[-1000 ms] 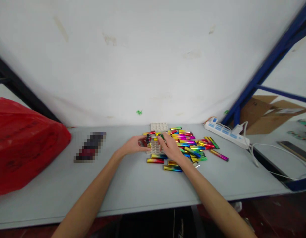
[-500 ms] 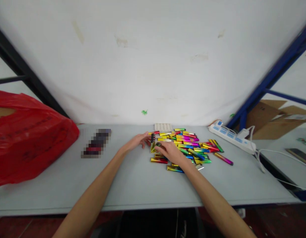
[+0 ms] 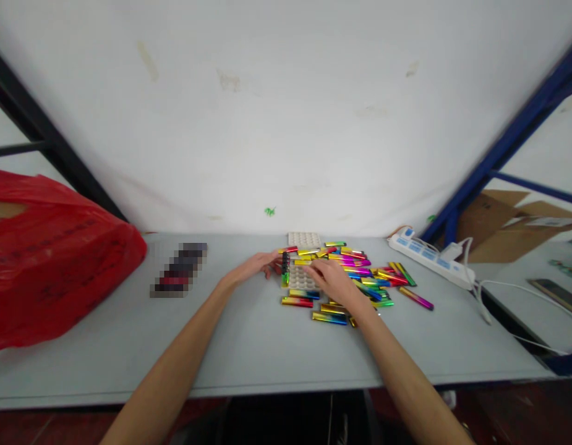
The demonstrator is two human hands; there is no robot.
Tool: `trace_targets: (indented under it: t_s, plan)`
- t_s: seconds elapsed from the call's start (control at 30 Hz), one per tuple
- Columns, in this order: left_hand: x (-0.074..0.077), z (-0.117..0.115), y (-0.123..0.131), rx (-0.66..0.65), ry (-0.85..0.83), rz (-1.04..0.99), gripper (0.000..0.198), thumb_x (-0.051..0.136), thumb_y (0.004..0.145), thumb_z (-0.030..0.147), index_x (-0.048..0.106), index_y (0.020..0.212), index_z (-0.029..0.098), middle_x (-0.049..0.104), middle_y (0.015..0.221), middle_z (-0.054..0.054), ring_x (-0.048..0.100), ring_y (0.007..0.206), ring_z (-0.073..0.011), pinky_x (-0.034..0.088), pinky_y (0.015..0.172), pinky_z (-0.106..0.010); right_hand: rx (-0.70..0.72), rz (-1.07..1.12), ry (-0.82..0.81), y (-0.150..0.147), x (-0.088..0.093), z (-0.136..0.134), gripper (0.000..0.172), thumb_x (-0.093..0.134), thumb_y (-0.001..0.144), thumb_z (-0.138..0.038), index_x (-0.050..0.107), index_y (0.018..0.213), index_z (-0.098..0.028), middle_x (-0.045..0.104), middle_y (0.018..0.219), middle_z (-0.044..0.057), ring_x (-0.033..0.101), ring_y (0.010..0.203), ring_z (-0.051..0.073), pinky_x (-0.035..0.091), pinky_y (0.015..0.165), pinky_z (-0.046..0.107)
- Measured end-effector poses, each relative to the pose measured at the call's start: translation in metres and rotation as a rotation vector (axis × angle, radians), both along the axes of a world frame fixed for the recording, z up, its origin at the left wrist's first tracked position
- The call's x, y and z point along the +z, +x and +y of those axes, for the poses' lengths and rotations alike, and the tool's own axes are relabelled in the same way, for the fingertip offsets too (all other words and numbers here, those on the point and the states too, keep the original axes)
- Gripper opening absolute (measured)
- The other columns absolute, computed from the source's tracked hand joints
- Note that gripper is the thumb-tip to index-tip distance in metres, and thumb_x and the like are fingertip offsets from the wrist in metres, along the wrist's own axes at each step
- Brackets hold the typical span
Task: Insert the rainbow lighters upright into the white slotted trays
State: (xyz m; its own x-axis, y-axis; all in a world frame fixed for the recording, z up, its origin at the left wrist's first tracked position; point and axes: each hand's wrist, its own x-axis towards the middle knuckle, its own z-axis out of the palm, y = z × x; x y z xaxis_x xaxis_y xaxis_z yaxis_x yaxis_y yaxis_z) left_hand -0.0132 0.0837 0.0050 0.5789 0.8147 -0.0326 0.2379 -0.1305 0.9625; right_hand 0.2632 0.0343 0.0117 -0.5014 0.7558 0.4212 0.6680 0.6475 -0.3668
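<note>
A heap of shiny rainbow-coloured sticks [image 3: 360,272] lies on the grey table [image 3: 267,346]. At its left edge sits a small white tray with holes [image 3: 298,276], with a few sticks standing upright [image 3: 284,267] in its left side. My left hand [image 3: 255,267] rests beside the tray's left edge with its fingers stretched out towards the standing sticks. My right hand [image 3: 334,279] lies over the heap just right of the tray, fingers spread flat, and I see nothing held in it.
A second white tray [image 3: 304,238] lies behind the heap near the wall. A red plastic bag [image 3: 49,259] fills the left. A blurred dark object [image 3: 179,269] lies left of centre. A white power strip [image 3: 427,256] with cables lies at the right.
My right hand held a yellow-green stick at the tray half a second ago; a stick now stands there and the hand has drawn back right over the heap. My left hand stayed put.
</note>
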Motion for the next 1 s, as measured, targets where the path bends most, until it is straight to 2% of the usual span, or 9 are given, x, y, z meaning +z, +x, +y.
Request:
trace_targets:
  t_s: [0.07, 0.17, 0.27, 0.37, 0.5, 0.57, 0.63, 0.8, 1.0]
  plan:
    - [0.004, -0.006, 0.002, -0.053, 0.090, 0.040, 0.081, 0.069, 0.082, 0.077, 0.070, 0.133, 0.015, 0.075, 0.123, -0.016, 0.070, 0.100, -0.0263, 0.055, 0.074, -0.031, -0.028, 0.025, -0.016, 0.017, 0.002, 0.005, 0.049, 0.041, 0.111, -0.050, 0.065, 0.081, -0.019, 0.066, 0.076, 0.004, 0.058, 0.071, 0.018, 0.036, 0.069, 0.030]
    - [0.008, -0.014, 0.009, -0.046, 0.208, 0.144, 0.097, 0.091, 0.066, 0.058, 0.058, 0.147, 0.016, 0.073, 0.127, -0.014, 0.069, 0.104, -0.0269, 0.057, 0.086, -0.035, -0.070, 0.062, -0.031, 0.031, 0.005, 0.010, 0.046, 0.043, 0.110, -0.047, 0.064, 0.080, -0.019, 0.065, 0.074, 0.003, 0.057, 0.070, 0.019, 0.035, 0.068, 0.030]
    - [0.009, -0.018, 0.015, 0.035, 0.312, 0.260, 0.097, 0.093, 0.064, 0.053, 0.059, 0.145, 0.014, 0.076, 0.116, -0.011, 0.069, 0.096, -0.0264, 0.057, 0.084, -0.035, -0.094, 0.111, -0.047, 0.034, 0.010, 0.007, 0.044, 0.045, 0.109, -0.045, 0.066, 0.081, -0.019, 0.066, 0.074, 0.003, 0.058, 0.069, 0.019, 0.037, 0.068, 0.030]
    - [0.008, -0.017, 0.016, 0.032, 0.346, 0.267, 0.088, 0.090, 0.067, 0.054, 0.063, 0.141, 0.015, 0.077, 0.108, -0.008, 0.069, 0.089, -0.0243, 0.057, 0.079, -0.033, -0.041, 0.133, -0.109, 0.035, 0.019, -0.013, 0.034, 0.051, 0.107, -0.042, 0.070, 0.090, -0.019, 0.072, 0.086, 0.005, 0.063, 0.078, 0.020, 0.043, 0.072, 0.030]
    - [0.005, -0.015, 0.015, 0.019, 0.342, 0.241, 0.087, 0.090, 0.067, 0.055, 0.064, 0.140, 0.016, 0.078, 0.103, -0.007, 0.069, 0.083, -0.0233, 0.056, 0.073, -0.030, 0.068, 0.024, -0.225, 0.045, 0.030, -0.060, 0.018, 0.061, 0.103, -0.037, 0.073, 0.100, -0.023, 0.075, 0.097, 0.006, 0.068, 0.090, 0.022, 0.051, 0.082, 0.033]
    - [0.004, -0.014, 0.015, 0.029, 0.349, 0.236, 0.087, 0.091, 0.066, 0.055, 0.065, 0.139, 0.017, 0.078, 0.100, -0.006, 0.069, 0.081, -0.0231, 0.056, 0.072, -0.030, 0.067, -0.042, -0.203, 0.050, 0.027, -0.082, 0.011, 0.066, 0.100, -0.032, 0.073, 0.106, -0.026, 0.074, 0.108, 0.007, 0.069, 0.103, 0.025, 0.054, 0.091, 0.037]
    - [0.003, -0.013, 0.014, 0.031, 0.353, 0.237, 0.087, 0.091, 0.065, 0.056, 0.066, 0.138, 0.017, 0.078, 0.101, -0.006, 0.070, 0.080, -0.0231, 0.056, 0.072, -0.030, 0.016, -0.146, -0.142, 0.052, 0.018, -0.098, 0.017, 0.072, 0.096, -0.027, 0.073, 0.112, -0.026, 0.072, 0.117, 0.009, 0.067, 0.114, 0.029, 0.054, 0.100, 0.043]
    - [0.003, -0.014, 0.015, 0.036, 0.356, 0.268, 0.095, 0.091, 0.064, 0.058, 0.062, 0.143, 0.015, 0.078, 0.102, -0.007, 0.071, 0.083, -0.0251, 0.056, 0.074, -0.032, -0.049, -0.287, -0.071, 0.041, -0.006, -0.111, 0.019, 0.069, 0.096, -0.020, 0.071, 0.115, -0.025, 0.072, 0.116, 0.011, 0.068, 0.113, 0.031, 0.057, 0.099, 0.049]
    - [0.001, -0.017, 0.018, 0.028, 0.389, 0.264, 0.096, 0.092, 0.063, 0.051, 0.058, 0.145, 0.015, 0.077, 0.107, -0.009, 0.071, 0.088, -0.0267, 0.057, 0.077, -0.033, -0.085, 0.060, -0.187, 0.048, -0.002, -0.099, 0.027, 0.057, 0.104, -0.037, 0.068, 0.127, -0.027, 0.074, 0.123, 0.011, 0.071, 0.111, 0.028, 0.058, 0.095, 0.042]
